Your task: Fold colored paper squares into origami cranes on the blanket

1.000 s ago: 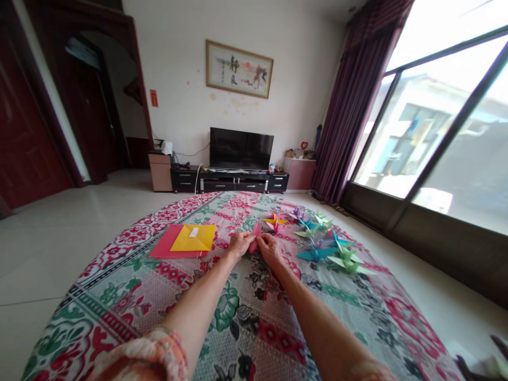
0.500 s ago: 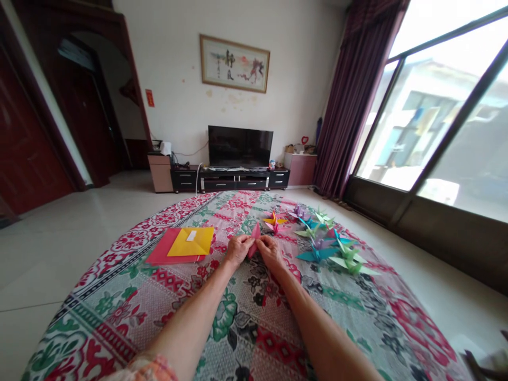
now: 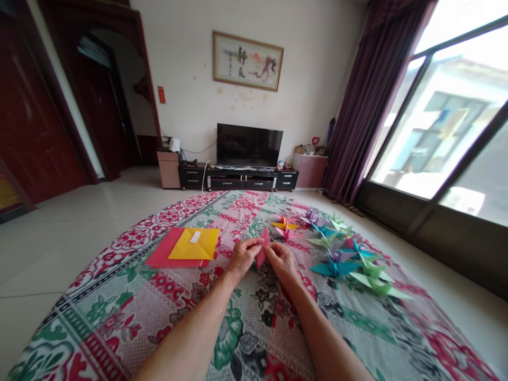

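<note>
Both my hands pinch a small folded pink paper (image 3: 262, 251) just above the floral cloth (image 3: 246, 328). My left hand (image 3: 243, 255) grips its left side with fingers closed. My right hand (image 3: 282, 260) holds its right side, fingers also closed. The paper stands nearly upright between them. To the left lies a stack of paper sheets (image 3: 186, 246), a yellow square on top of red ones, with a small white slip on it.
Several finished paper cranes (image 3: 344, 253) in blue, green, purple, yellow and pink lie on the cloth to the right. Pale floor tiles surround the cloth. A TV on a low cabinet (image 3: 249, 161) stands at the far wall; a large window (image 3: 448, 137) fills the right.
The view shifted slightly, so the hands sit a bit lower and to the right. My fingers have worked a little on the pink paper; the grip is the same.
</note>
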{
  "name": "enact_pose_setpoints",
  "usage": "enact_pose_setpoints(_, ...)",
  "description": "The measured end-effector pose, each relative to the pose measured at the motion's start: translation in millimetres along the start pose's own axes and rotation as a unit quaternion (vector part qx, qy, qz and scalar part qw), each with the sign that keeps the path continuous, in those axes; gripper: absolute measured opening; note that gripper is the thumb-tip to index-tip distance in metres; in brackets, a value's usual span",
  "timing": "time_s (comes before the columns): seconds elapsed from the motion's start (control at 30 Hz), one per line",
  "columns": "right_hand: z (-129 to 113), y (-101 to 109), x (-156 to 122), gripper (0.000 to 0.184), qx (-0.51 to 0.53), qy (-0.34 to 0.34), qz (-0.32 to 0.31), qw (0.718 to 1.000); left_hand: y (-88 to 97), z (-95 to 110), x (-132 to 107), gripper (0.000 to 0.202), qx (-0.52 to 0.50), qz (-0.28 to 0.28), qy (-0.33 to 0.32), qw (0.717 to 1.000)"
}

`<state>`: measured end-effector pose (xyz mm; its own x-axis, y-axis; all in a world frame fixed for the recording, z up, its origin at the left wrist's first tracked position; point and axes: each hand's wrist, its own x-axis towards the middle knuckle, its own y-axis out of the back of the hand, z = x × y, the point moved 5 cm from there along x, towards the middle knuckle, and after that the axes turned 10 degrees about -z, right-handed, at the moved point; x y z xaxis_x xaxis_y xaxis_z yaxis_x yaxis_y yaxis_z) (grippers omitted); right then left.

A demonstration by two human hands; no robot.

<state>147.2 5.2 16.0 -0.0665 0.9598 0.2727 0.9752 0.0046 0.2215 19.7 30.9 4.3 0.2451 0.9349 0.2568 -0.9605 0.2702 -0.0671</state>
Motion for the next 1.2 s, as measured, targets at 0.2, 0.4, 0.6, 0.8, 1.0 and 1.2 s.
enact_pose_setpoints(0.2,9.3,0.7,2.4,0.029,0.075,0.044,0.020,0.996,-1.1,6.1,-1.8,0.023,0.026,0.012,0.005,1.000)
enact_pose_setpoints(0.4,3.6,-1.7,1.5,0.026,0.036,0.071,-0.010,0.997,-3.1,7.7,0.0,0.026,0.088,-0.020,-0.038,0.995)
enact_pose_setpoints(0.6,-2.8,-3.6,0.6,0.026,0.040,0.063,-0.012,0.997,-4.4,5.0,2.0,0.030,0.140,-0.032,-0.064,0.988)
enact_pose_setpoints(0.8,-1.4,-4.2,2.4,0.025,0.053,0.069,-0.008,0.996,-5.6,5.1,4.9,0.033,0.077,-0.065,-0.055,0.993)
enact_pose_setpoints(1.0,2.0,-4.9,4.0,0.024,0.054,0.093,-0.003,0.994,-3.3,8.1,4.9,0.031,0.068,-0.074,-0.051,0.994)
enact_pose_setpoints(1.2,1.3,-4.6,3.9,0.025,0.077,0.081,0.004,0.994,-1.7,12.4,4.5,0.025,0.137,-0.058,-0.076,0.986)
